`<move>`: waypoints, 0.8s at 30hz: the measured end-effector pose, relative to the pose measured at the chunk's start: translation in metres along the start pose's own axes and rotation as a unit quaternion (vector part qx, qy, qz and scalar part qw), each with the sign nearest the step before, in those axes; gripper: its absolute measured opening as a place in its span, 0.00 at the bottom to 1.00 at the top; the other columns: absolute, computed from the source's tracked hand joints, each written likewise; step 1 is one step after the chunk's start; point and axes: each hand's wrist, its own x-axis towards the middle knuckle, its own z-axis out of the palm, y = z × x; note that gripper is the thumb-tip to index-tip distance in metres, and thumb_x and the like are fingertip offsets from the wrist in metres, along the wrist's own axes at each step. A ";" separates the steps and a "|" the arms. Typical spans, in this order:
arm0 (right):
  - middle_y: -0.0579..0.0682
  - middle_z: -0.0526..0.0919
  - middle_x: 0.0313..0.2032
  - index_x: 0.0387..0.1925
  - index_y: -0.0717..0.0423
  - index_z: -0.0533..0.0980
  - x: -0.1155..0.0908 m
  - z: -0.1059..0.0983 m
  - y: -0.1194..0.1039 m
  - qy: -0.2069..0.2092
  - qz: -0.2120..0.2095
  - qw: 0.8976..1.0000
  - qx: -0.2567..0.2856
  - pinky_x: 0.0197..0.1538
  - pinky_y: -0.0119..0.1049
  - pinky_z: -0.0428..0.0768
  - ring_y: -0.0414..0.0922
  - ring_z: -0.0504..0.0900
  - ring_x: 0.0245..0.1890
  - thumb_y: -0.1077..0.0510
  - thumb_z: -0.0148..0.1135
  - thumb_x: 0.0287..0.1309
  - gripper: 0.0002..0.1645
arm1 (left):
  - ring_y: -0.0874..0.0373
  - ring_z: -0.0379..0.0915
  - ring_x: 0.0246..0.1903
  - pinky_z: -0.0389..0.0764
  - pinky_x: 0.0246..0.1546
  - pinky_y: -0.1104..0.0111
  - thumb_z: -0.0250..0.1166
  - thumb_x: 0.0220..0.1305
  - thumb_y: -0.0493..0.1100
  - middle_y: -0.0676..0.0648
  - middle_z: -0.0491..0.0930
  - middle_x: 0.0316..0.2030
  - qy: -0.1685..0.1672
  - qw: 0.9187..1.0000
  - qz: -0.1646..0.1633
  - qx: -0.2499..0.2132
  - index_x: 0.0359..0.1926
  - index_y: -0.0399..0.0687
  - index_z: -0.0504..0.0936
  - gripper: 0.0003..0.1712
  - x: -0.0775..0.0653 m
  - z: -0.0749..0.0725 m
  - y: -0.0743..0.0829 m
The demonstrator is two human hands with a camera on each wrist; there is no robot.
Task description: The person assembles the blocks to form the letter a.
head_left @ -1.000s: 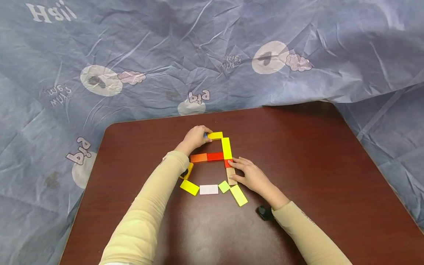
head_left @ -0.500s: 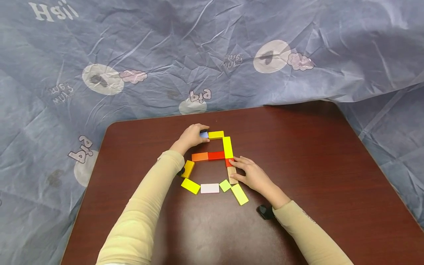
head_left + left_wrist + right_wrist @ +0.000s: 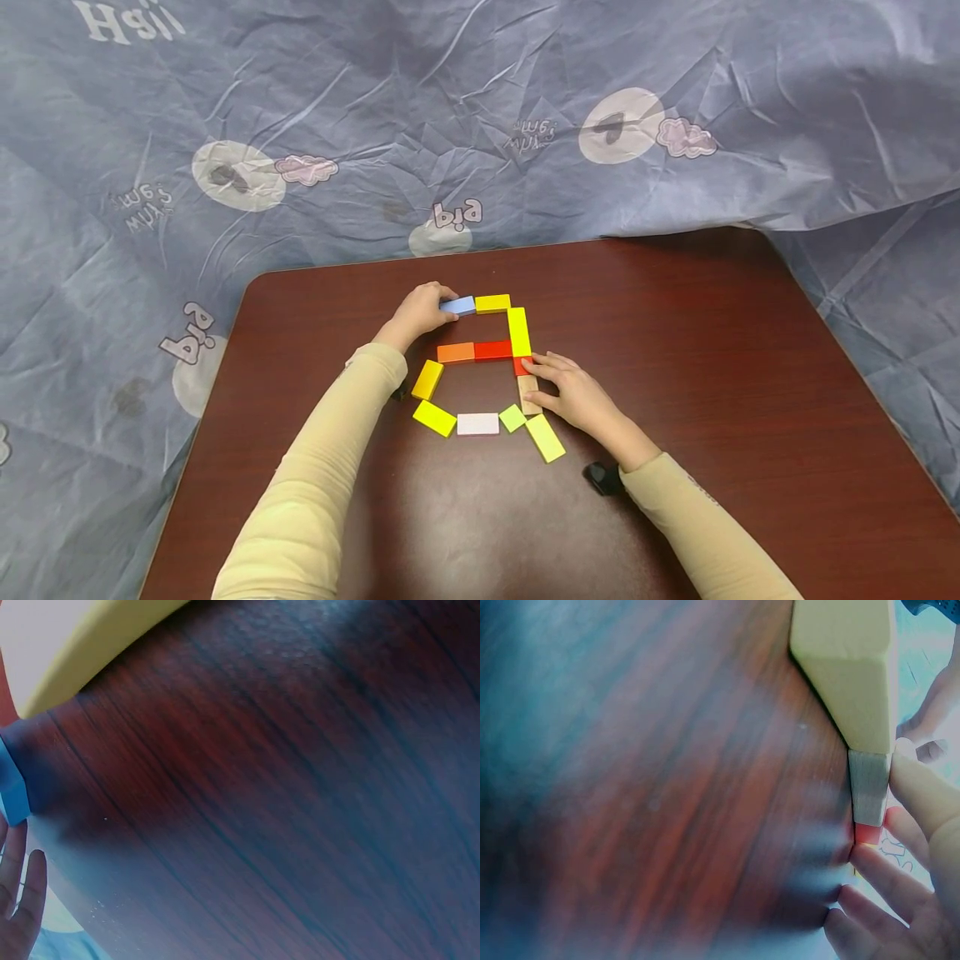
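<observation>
My left hand (image 3: 416, 312) pinches the left end of a blue block (image 3: 459, 306), thumb on its near side and a finger on its far side. The blue block meets a yellow block (image 3: 492, 303) on its right. In the left wrist view, fingertips touch one end of the blue block (image 3: 11, 787). My right hand (image 3: 581, 400) has its fingers extended, touching the right side of a short red block (image 3: 519, 367) and a bare wooden block (image 3: 527, 385). A long yellow block (image 3: 519, 332) lies beyond them in line. The right wrist view shows the thumb against the wooden block (image 3: 868, 787).
An orange block (image 3: 456, 353) and a red block (image 3: 492, 350) form a crossbar. Below lie an amber block (image 3: 427, 380), a yellow block (image 3: 435, 418), a whitish block (image 3: 477, 424), a small lime block (image 3: 512, 417) and a pale yellow-green block (image 3: 545, 438). All lie on a brown table (image 3: 675, 333).
My left hand has slid left along the blue block, uncovering more of it, and its forearm no longer covers the amber block. The right hand keeps its place by the red and wooden blocks.
</observation>
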 end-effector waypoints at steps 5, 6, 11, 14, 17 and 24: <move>0.60 0.75 0.64 0.64 0.54 0.75 0.000 0.000 0.000 0.000 -0.002 1.000 0.000 0.66 0.57 0.70 0.60 0.68 0.68 0.49 0.71 0.56 0.35 | 0.48 0.74 0.52 0.74 0.60 0.57 0.70 0.62 0.44 0.42 0.79 0.54 -0.002 1.000 -0.002 -0.008 0.57 0.44 0.82 0.23 -0.002 0.001 -0.002; 0.60 0.75 0.64 0.64 0.54 0.75 0.000 0.000 0.000 -0.001 -0.002 1.000 0.000 0.66 0.57 0.70 0.60 0.68 0.68 0.49 0.71 0.56 0.35 | 0.48 0.74 0.52 0.74 0.60 0.57 0.70 0.62 0.44 0.42 0.79 0.53 -0.002 1.000 -0.002 -0.010 0.57 0.44 0.82 0.23 -0.002 0.001 -0.002; 0.60 0.75 0.64 0.63 0.55 0.75 0.000 -0.001 0.000 -0.002 -0.001 1.000 0.000 0.66 0.57 0.69 0.61 0.68 0.68 0.49 0.71 0.56 0.34 | 0.48 0.74 0.51 0.75 0.59 0.57 0.70 0.61 0.44 0.42 0.79 0.53 0.001 1.000 0.001 -0.013 0.57 0.44 0.82 0.23 -0.002 0.002 -0.002; 0.60 0.75 0.64 0.63 0.55 0.75 0.000 -0.002 0.000 -0.002 0.000 1.000 0.000 0.66 0.57 0.69 0.61 0.68 0.68 0.49 0.71 0.56 0.34 | 0.48 0.75 0.51 0.75 0.58 0.57 0.71 0.61 0.44 0.42 0.80 0.52 0.004 1.000 0.004 -0.012 0.56 0.44 0.82 0.23 -0.003 0.002 -0.002; 0.60 0.75 0.64 0.64 0.54 0.75 0.000 -0.002 0.000 -0.003 0.002 1.000 0.001 0.66 0.57 0.69 0.60 0.68 0.68 0.49 0.71 0.56 0.34 | 0.48 0.74 0.51 0.75 0.59 0.57 0.71 0.61 0.45 0.42 0.79 0.53 0.005 1.000 0.004 -0.011 0.57 0.44 0.82 0.23 -0.004 0.002 -0.001; 0.60 0.75 0.64 0.64 0.54 0.74 0.001 -0.001 -0.001 -0.004 0.002 1.000 0.004 0.66 0.58 0.69 0.60 0.67 0.69 0.50 0.71 0.56 0.34 | 0.48 0.74 0.52 0.74 0.60 0.57 0.70 0.62 0.45 0.42 0.78 0.54 0.005 1.000 0.005 -0.010 0.58 0.44 0.81 0.25 -0.006 0.001 -0.001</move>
